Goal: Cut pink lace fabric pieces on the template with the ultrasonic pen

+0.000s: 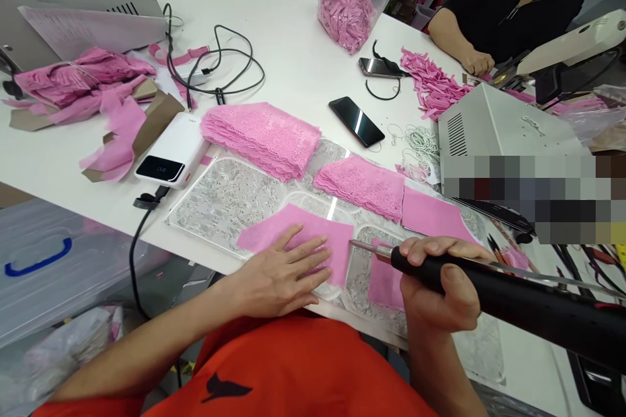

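Observation:
My left hand (288, 270) lies flat, fingers spread, on a pink fabric piece (337, 234). In my right hand (440, 287) is a thick black handheld tool (518, 296) with a narrow metal tip. That tip points left, at the right edge of the fabric under my left hand; whether it touches cannot be told. A smaller pink piece (380, 273) sits partly hidden behind my right hand. Beyond them are a thick stack of pink lace (261, 137), a thinner lace stack (364, 186) and a flat pink panel (435, 215). All rest on or beside a grey stone-patterned board (220, 199).
A white power bank (171, 150) with black cables stands at the left, near pink scraps (117, 130). A phone (357, 120), a bag of pink strips (347, 10) and a grey metal box (499, 130) occupy the far side. Another person's hand (476, 62) is by the pink strips.

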{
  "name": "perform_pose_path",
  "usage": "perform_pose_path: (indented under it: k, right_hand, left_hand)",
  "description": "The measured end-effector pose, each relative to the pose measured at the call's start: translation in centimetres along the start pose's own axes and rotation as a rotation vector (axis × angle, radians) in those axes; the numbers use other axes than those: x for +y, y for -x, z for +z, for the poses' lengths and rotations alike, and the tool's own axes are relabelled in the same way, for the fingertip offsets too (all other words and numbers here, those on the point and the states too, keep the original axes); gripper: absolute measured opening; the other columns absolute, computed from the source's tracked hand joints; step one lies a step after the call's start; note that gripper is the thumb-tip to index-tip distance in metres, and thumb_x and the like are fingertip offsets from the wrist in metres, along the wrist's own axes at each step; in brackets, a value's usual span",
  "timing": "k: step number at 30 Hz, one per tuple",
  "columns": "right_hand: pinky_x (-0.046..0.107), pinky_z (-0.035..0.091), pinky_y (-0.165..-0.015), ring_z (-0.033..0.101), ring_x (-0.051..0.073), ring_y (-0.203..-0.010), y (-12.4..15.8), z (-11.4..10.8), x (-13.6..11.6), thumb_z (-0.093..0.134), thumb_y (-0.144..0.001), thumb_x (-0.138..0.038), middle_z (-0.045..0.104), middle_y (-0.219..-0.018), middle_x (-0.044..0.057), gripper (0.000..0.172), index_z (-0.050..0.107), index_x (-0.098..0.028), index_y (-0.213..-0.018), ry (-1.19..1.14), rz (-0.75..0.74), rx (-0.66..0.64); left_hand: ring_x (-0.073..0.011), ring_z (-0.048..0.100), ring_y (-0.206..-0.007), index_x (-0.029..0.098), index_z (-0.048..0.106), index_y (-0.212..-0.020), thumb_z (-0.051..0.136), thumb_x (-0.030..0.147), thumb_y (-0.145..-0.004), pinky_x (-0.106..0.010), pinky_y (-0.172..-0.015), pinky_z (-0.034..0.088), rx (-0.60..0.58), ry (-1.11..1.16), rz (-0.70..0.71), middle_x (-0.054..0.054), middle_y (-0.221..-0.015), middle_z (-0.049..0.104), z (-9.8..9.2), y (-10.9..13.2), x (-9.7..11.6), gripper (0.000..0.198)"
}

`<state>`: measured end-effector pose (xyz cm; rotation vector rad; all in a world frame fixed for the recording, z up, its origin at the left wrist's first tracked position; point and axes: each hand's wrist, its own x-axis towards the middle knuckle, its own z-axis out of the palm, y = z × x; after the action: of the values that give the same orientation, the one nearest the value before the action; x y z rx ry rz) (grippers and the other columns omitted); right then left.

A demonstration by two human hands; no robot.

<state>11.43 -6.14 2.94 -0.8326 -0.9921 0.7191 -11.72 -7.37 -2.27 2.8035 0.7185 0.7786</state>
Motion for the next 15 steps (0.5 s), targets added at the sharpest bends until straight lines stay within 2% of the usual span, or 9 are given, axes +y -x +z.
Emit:
perform_pose_path:
  k: [9, 15]
  right_hand:
    - [0.031, 0.050, -0.052, 0.055, 0.010, -0.051, -0.5, 0.1, 0.1, 0.061, -0.070, -0.016, 0.060, -0.069, -0.004, 0.011, 0.057, -0.021, -0.079, 0.005, -0.009, -0.042]
    - [0.030, 0.047, -0.049, 0.053, 0.010, -0.049, 0.1, -0.4, -0.9, 0.061, -0.070, -0.020, 0.058, -0.069, -0.003, 0.011, 0.058, -0.020, -0.080, -0.006, 0.041, -0.036]
  left_hand:
    - [-0.0278, 0.050, -0.132, 0.015, 0.061, -0.123, 0.053, 0.038, -0.098, -0.056, -0.121, 0.018, 0.000, 0.016, -0.008, -0.012, -0.131, 0.063, -0.1, 0.0, -0.1, 0.035]
    - [-0.0293, 0.048, -0.134, 0.015, 0.060, -0.125, 0.052, 0.036, -0.099, -0.058, -0.119, 0.022, -0.022, 0.021, -0.002, -0.011, -0.132, 0.062, -0.2, -0.1, -0.1, 0.034]
